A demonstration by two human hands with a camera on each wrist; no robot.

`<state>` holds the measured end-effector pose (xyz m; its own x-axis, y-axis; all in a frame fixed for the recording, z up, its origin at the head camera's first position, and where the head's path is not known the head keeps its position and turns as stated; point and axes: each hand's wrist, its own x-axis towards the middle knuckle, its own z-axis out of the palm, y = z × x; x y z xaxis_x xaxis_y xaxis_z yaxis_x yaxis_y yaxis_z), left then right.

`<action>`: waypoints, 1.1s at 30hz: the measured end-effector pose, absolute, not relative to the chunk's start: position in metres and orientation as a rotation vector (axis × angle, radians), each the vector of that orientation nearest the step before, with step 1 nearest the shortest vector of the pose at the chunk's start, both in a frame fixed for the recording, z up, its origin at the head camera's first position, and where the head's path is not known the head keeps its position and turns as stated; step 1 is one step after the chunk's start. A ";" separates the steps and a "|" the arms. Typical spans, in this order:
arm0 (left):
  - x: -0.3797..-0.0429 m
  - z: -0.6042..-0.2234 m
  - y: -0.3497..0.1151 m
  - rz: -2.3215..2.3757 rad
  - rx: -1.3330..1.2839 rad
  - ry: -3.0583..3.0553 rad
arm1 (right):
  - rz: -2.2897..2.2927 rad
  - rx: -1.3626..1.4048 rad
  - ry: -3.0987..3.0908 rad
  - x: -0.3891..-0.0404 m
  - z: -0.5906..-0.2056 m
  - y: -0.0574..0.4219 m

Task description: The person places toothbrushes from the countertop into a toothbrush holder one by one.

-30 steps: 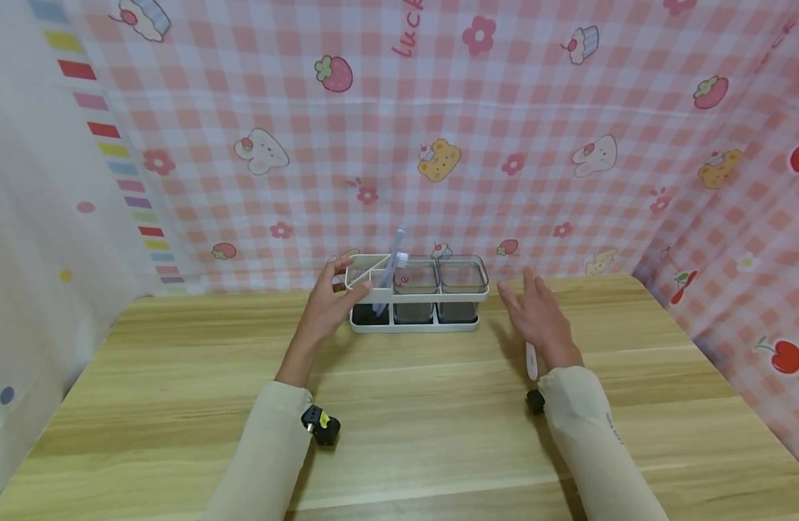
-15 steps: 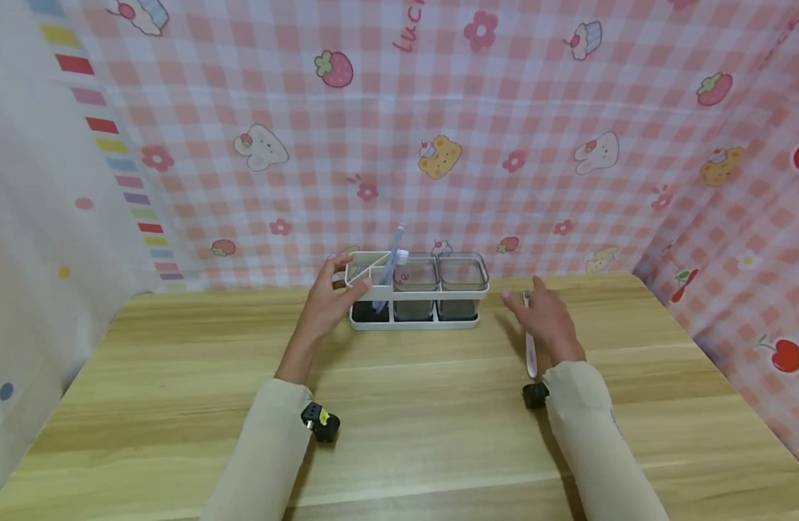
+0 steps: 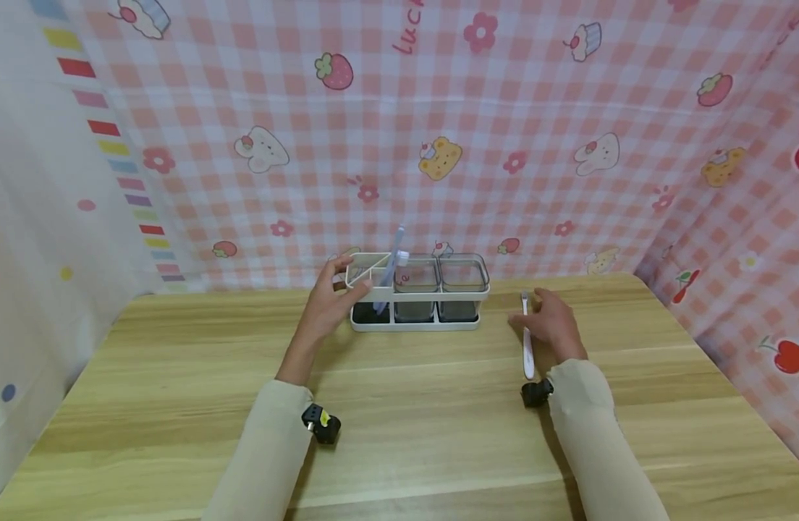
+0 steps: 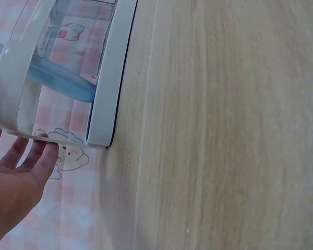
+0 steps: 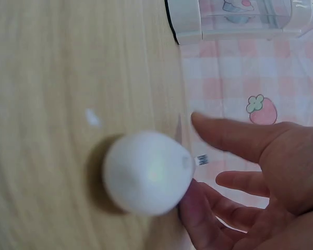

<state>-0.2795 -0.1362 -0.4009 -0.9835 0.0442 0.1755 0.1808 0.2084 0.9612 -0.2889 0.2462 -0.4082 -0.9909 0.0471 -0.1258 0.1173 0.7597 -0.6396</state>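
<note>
A white toothbrush rack (image 3: pixel 464 297) stands against the back, its left end held by my left hand (image 3: pixel 328 300) between thumb and fingers. A blue toothbrush (image 3: pixel 397 242) leans in the rack's left section, bristles up. On the table to the right, a white toothbrush (image 3: pixel 527 354) lies lengthwise with its head toward the cloth. Over it hovers my right hand (image 3: pixel 556 325), thumb and fingers apart. In the right wrist view the brush's rounded handle end (image 5: pixel 146 172) looms large between thumb and fingers; whether a fingertip touches it I cannot tell.
Two clear cups (image 3: pixel 463 275) sit in the middle and right sections of the rack. A pink checked cloth (image 3: pixel 386 145) hangs right behind the wooden table (image 3: pixel 412 434). Each wrist carries a small black camera (image 3: pixel 321 425).
My right hand has come down and drawn slightly back to the right beside the white toothbrush, baring more of it. The left hand keeps its grip on the rack.
</note>
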 end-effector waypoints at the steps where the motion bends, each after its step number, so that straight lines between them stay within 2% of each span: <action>1: -0.279 -0.401 -0.136 -1.900 -0.214 -2.358 | -1.047 0.137 2.853 -0.289 -0.409 0.247; 17: -0.276 -0.397 -0.136 -1.905 -0.227 -2.374 | -1.189 0.224 2.843 -0.288 -0.412 0.250; 33: -0.276 -0.398 -0.136 -1.904 -0.235 -2.365 | -1.746 0.340 2.481 -0.288 -0.418 0.257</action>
